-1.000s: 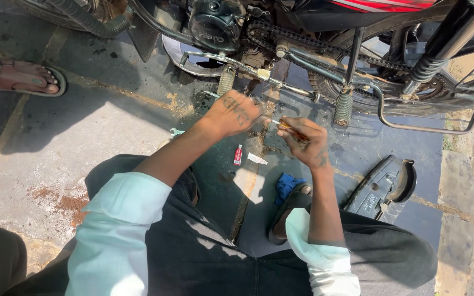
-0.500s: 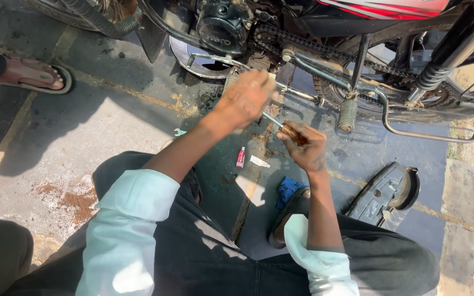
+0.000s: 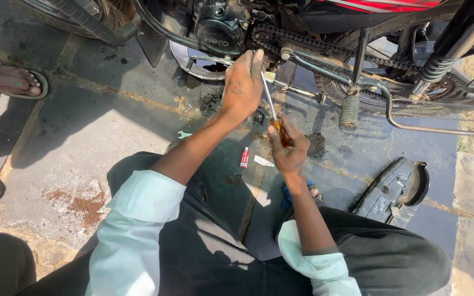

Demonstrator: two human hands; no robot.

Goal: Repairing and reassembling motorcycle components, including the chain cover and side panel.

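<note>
Your right hand (image 3: 287, 147) is gripping a screwdriver (image 3: 272, 112) by its amber handle, the steel shaft slanting up toward the chain (image 3: 303, 39). Your left hand (image 3: 242, 82) is steadying the shaft near its tip, fingers loosely curled. You are squatting on stained, sunlit concrete (image 3: 100, 126); the motorcycle (image 3: 314, 27) is closing off the top edge, with open ground lying left. A black cover (image 3: 393, 189) is lying to your right.

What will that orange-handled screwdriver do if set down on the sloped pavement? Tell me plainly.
The screwdriver looks stiff: its thin metal shaft runs straight. Its rounded handle, gripped in the right hand, would probably let it roll. The ground shows dark, oily-looking stains, so the handle may be slippery.
</note>
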